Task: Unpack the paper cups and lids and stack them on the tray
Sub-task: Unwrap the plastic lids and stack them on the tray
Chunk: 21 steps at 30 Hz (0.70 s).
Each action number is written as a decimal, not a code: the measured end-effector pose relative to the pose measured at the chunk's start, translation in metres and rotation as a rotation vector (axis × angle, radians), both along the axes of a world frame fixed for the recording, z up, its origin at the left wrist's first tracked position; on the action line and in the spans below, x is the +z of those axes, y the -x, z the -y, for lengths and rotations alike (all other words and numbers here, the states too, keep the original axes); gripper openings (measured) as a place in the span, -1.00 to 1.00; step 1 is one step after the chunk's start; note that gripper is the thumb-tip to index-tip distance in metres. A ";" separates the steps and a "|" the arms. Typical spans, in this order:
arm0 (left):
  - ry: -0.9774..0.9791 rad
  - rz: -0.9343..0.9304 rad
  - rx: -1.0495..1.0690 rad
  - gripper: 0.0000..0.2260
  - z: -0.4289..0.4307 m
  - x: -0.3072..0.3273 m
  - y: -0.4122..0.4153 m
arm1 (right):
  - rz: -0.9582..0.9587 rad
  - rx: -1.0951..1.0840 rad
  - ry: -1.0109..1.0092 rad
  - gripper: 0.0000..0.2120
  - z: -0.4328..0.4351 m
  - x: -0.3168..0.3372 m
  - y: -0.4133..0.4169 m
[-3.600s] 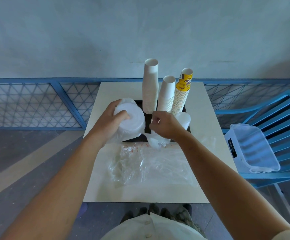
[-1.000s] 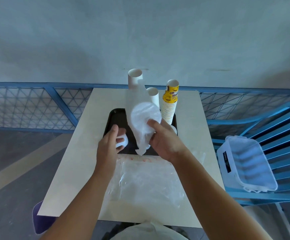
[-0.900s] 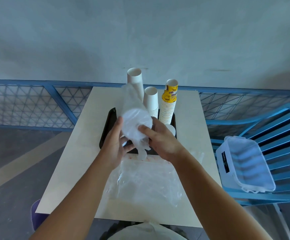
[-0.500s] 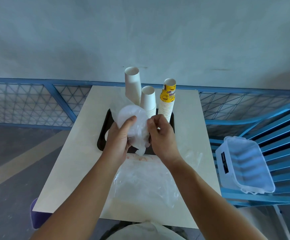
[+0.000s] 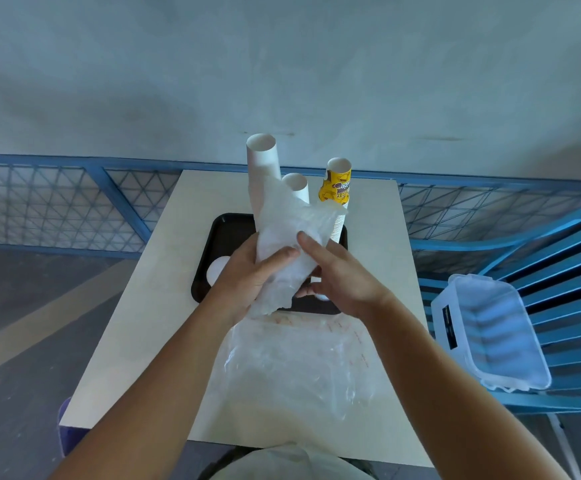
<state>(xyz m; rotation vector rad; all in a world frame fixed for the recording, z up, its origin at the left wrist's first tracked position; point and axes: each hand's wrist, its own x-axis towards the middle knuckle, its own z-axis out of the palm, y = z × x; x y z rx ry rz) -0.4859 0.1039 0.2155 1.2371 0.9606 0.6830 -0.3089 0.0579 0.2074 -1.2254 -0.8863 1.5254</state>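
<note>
Lid sleeve got tipped toward the far cups since before. Left hand wrapped round it, right hand clasped it between index and thumb.

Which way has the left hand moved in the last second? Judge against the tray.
Yes. The left hand has moved right, from the tray's near-left corner towards its middle, leaving a lid behind, and now grips the plastic bag.
</note>
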 end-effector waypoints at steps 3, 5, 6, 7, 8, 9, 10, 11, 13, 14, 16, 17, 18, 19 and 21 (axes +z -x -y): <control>-0.069 -0.071 -0.010 -0.45 -0.002 0.001 0.000 | -0.123 -0.118 0.014 -0.63 -0.005 0.004 0.005; -0.154 -0.108 0.046 -0.40 0.001 0.000 0.004 | -0.243 -0.181 0.044 -0.61 -0.006 0.003 0.005; -0.193 -0.107 0.093 -0.36 0.003 -0.002 0.006 | -0.285 -0.195 0.053 -0.58 -0.007 -0.001 0.005; -0.248 -0.101 0.138 -0.32 0.005 -0.006 0.009 | -0.321 -0.201 0.054 -0.55 -0.008 -0.005 0.006; -0.323 -0.094 0.180 -0.36 0.008 -0.011 0.011 | -0.356 -0.208 0.055 -0.52 -0.009 -0.009 0.008; -0.411 -0.089 0.226 -0.44 0.009 -0.017 0.013 | -0.389 -0.215 0.052 -0.50 -0.011 -0.012 0.010; -0.484 -0.073 0.270 -0.56 0.011 -0.022 0.014 | -0.411 -0.224 0.044 -0.50 -0.012 -0.015 0.012; -0.527 -0.052 0.309 -0.68 0.012 -0.026 0.015 | -0.423 -0.228 0.029 -0.51 -0.014 -0.016 0.014; -0.531 -0.032 0.321 -0.82 0.015 -0.030 0.018 | -0.429 -0.225 -0.020 -0.48 -0.017 -0.016 0.017; -0.508 -0.050 0.289 -0.84 0.014 -0.030 0.022 | -0.423 -0.223 -0.041 -0.46 -0.018 -0.016 0.017; -0.400 -0.170 0.132 -0.81 0.012 -0.025 0.032 | -0.413 -0.226 -0.064 -0.38 -0.022 -0.016 0.018; -0.307 -0.225 0.064 -0.78 0.010 -0.023 0.036 | -0.405 -0.225 -0.069 -0.33 -0.023 -0.016 0.019; -0.211 -0.244 0.051 -0.75 0.008 -0.020 0.040 | -0.388 -0.218 -0.070 -0.29 -0.024 -0.017 0.019; -0.145 -0.233 0.116 -0.70 0.005 -0.017 0.042 | -0.375 -0.199 -0.077 -0.27 -0.024 -0.017 0.020; -0.092 -0.168 0.402 -0.63 -0.007 -0.018 0.043 | -0.340 -0.162 -0.089 -0.27 -0.022 -0.017 0.022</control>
